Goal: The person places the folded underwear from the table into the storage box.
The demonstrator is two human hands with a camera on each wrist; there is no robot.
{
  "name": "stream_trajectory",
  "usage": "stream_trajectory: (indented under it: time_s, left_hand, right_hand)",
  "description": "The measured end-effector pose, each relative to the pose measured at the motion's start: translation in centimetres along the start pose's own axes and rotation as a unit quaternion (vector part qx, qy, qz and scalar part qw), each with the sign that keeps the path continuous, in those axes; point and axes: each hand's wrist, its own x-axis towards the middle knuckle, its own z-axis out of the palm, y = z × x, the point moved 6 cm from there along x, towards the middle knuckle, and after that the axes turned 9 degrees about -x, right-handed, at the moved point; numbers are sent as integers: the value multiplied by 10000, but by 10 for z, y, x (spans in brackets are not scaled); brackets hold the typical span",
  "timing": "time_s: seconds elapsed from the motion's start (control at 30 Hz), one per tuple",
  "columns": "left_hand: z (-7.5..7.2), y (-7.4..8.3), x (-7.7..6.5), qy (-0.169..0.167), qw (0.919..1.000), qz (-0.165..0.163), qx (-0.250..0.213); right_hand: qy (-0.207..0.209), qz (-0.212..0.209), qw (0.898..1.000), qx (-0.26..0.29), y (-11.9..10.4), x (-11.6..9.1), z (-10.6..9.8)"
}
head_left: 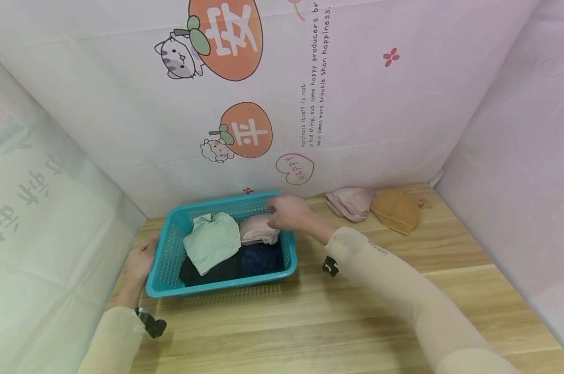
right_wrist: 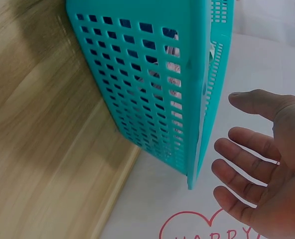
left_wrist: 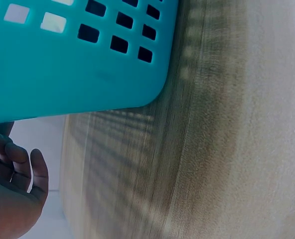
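Observation:
A teal plastic basket stands on the wooden table. My left hand is at its left rim, one finger reaching up to the rim and the others curled in the left wrist view. My right hand hovers over the basket's right end, fingers spread and slightly bent, with nothing in them in the right wrist view. Below it lies a pink folded cloth, partly hidden by the hand. Beside that, a pale green cloth rests on a black cloth. A navy cloth lies at the front right.
Right of the basket, by the back wall, lie a dusty pink folded cloth and a mustard folded cloth. A small brownish item sits beside them. Printed white sheets enclose the wooden table at the back and sides.

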Motion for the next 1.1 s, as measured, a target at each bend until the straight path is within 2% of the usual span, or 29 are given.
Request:
stream_trajectory:
  time_s: [0.53,0.83,1.1]
  left_hand:
    - [0,0,-1,16,10000,-9,43]
    - [0,0,-2,-26,10000,10,16]
    - [0,1,-2,-23,10000,43,64]
  right_hand:
    - [109,113,9998,142,16,-9,-3]
    - [192,172,9997,48,27,-12,-1]
    - [117,363,9993,36,37,-17,-4]
